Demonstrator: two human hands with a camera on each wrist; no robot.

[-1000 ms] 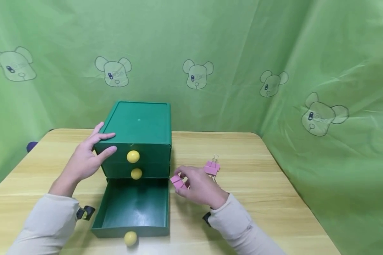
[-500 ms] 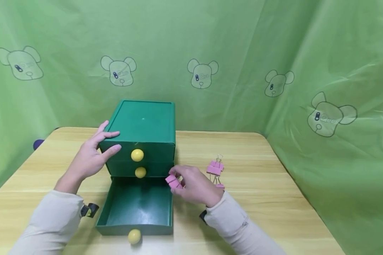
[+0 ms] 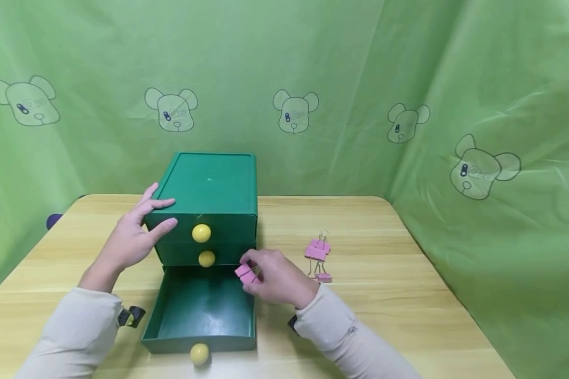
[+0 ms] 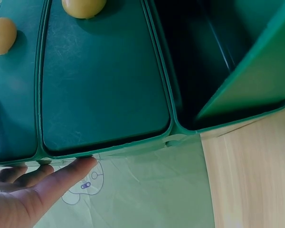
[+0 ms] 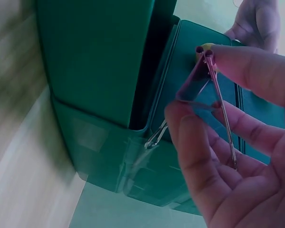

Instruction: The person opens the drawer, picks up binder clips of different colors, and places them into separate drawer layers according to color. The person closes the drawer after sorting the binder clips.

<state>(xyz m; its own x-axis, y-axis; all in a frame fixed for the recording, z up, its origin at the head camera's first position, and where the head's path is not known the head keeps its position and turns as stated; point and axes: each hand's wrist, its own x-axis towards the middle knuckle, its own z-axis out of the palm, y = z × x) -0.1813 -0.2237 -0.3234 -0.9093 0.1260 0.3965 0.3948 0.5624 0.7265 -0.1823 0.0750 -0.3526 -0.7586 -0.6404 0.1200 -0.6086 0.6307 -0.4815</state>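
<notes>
A green desktop drawer cabinet (image 3: 211,181) with yellow round knobs stands left of centre in the head view, its bottom drawer (image 3: 227,345) pulled out. My left hand (image 3: 130,239) rests against the cabinet's upper left side, fingers spread and mostly straight; in the left wrist view its fingers (image 4: 66,178) touch the side wall. Between the thumb and fingers of my right hand (image 3: 282,276) is a pink binder clip (image 3: 247,275), held above the drawer's right rear edge. The clip's wire handles (image 5: 223,114) show in the right wrist view.
More pink binder clips (image 3: 316,249) lie on the wooden table (image 3: 370,305) right of the cabinet, with a small one (image 3: 324,278) just in front of them. A green curtain (image 3: 351,63) with bear-head drawings hangs behind and along the right side.
My right hand has moved left with the binder clip, from beside the cabinet to over the drawer's right edge. The left hand stays on the cabinet. The head view has shifted slightly.
</notes>
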